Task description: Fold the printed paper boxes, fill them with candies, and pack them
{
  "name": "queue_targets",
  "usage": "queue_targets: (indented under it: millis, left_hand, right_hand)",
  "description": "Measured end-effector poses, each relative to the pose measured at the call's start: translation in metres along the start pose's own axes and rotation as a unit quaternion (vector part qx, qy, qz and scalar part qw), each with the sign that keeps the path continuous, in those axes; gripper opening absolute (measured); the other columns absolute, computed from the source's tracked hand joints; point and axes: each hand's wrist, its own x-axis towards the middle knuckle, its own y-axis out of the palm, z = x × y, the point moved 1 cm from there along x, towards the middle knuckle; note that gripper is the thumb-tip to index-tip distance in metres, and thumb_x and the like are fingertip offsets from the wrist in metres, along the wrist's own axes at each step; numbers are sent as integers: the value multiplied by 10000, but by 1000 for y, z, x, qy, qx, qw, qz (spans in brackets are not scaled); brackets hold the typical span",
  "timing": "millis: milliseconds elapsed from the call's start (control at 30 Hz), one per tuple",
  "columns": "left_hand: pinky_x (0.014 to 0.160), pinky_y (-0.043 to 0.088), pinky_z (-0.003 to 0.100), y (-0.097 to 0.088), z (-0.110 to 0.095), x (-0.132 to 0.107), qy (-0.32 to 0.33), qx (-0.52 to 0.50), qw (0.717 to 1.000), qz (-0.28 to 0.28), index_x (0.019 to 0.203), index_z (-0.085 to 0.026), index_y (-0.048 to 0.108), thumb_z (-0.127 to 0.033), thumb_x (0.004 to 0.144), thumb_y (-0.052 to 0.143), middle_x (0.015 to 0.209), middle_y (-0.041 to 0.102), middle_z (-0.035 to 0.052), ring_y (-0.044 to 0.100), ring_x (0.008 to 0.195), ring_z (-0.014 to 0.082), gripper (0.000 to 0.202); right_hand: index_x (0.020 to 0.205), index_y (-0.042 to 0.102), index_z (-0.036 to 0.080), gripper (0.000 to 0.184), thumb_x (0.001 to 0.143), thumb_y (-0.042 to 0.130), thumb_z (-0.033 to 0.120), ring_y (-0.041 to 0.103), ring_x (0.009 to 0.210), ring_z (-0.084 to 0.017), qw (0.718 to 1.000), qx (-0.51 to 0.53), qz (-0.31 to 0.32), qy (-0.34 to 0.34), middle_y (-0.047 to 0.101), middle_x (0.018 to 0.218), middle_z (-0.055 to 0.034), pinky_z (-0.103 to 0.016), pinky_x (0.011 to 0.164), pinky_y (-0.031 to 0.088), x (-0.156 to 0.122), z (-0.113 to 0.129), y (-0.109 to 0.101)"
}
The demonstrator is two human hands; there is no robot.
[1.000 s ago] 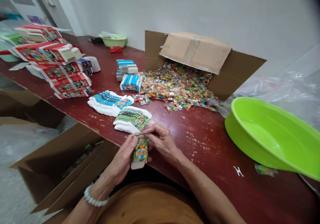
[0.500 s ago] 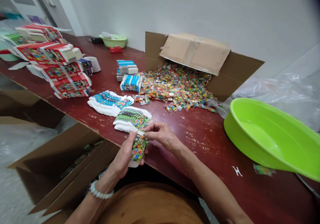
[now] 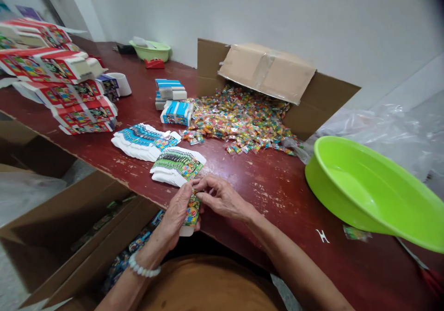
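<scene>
My left hand (image 3: 174,218) is closed around a small green printed carton (image 3: 192,214), its thumb along one side and a white flap sticking out at the lower end. With bent fingers my right hand (image 3: 222,199) pinches the carton's upper end, which the fingers partly cover. Just beyond the hands lies a fanned row of flat green cartons (image 3: 178,164). Behind it is a similar row of blue cartons (image 3: 144,140). Small clear packets of colourful candy (image 3: 239,123) spill from a tipped cardboard box (image 3: 267,70) farther back.
A bright green basin (image 3: 364,200) stands at right on the red table (image 3: 263,181). Bundled red cartons (image 3: 83,112) are piled at left, with blue bundles (image 3: 176,112) near the candy. An open cardboard box (image 3: 62,237) sits below the table edge. A red tape dispenser (image 3: 154,64) is at the back.
My right fingers have come lower and closer over the carton's upper end, where a white flap showed before. The left hand keeps its hold. The view has shifted slightly to the right.
</scene>
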Motion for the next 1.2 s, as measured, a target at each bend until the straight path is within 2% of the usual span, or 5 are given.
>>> queue_targets:
  millis: [233, 367, 633, 867, 1200]
  left_hand:
    - [657, 559, 278, 3, -9, 3, -9, -82, 996, 33, 1118, -222, 581, -376, 692, 830, 1083, 717, 58, 673, 757, 163, 517]
    - [679, 555, 299, -17, -10, 3, 17, -7, 1000, -19, 1017, -191, 591, -305, 572, 888, 941, 715, 41, 675, 770, 197, 547]
    - [561, 508, 258, -56, -16, -10, 37, 241, 970, -22, 891, -185, 712, -344, 574, 876, 709, 711, 15, 644, 628, 200, 390]
    - [539, 554, 265, -51, -9, -13, 16, 12, 995, -96, 805, -179, 531, -358, 549, 916, 743, 701, -2, 660, 621, 164, 496]
    - [710, 573, 281, -17, 0, -29, -17, -44, 997, 66, 1082, -180, 606, -251, 587, 905, 953, 725, 49, 691, 753, 167, 582]
  right_hand:
    - [1277, 596, 167, 352, 934, 531, 218, 547, 1157, -242, 916, -371, -138, 71, 602, 1303, -143, -391, 975, 422, 46, -45, -81]
    - [1248, 627, 187, 406, 849, 684, 241, 438, 1242, -344, 890, -423, -134, 103, 605, 1334, -159, -526, 1020, 324, 63, -66, -105]
    - [990, 711, 176, 220, 962, 495, 203, 523, 1076, -275, 902, -405, -119, 93, 687, 1053, -155, -444, 964, 369, 47, -54, -78]
    - [1004, 683, 202, 206, 911, 587, 359, 551, 647, -129, 994, 51, -52, 87, 662, 786, 2, -249, 598, 438, -9, -7, -22]
    - [757, 649, 205, 117, 765, 718, 300, 608, 626, -150, 986, 51, -145, 64, 679, 703, 5, -276, 611, 475, -8, 16, -7]
